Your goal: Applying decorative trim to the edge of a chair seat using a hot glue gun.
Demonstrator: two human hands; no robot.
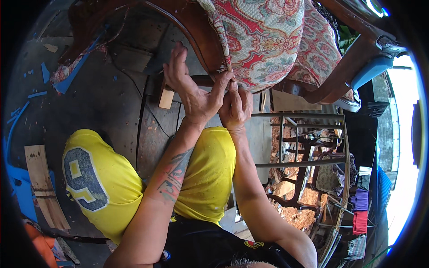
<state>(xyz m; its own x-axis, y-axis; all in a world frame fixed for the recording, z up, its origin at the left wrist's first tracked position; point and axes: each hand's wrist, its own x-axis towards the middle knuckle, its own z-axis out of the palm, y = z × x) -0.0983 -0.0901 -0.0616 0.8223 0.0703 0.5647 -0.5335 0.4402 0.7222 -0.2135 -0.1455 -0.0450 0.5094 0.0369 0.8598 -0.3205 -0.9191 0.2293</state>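
A chair seat padded in red, cream and green floral fabric point(268, 44) sits in a carved dark wooden frame point(196, 35) at the upper middle. A rolled fabric edge point(218, 33) runs down where padding meets wood. My left hand point(196, 96) is open beside the wood, fingers stretched and spread, its thumb pressed on the lower end of that edge. Against it, my right hand point(237, 105) is closed, fingers curled, thumb and forefinger pinching the fabric edge under the seat. Anything small between the fingertips is hidden.
My knees in yellow trousers point(205, 165) are below the chair. A metal frame point(304, 163) and a carved wooden chair frame point(304, 174) stand at right over wood shavings. Blue scraps point(45, 73) and a wooden board point(42, 183) lie at left. A cable point(134, 85) crosses the floor.
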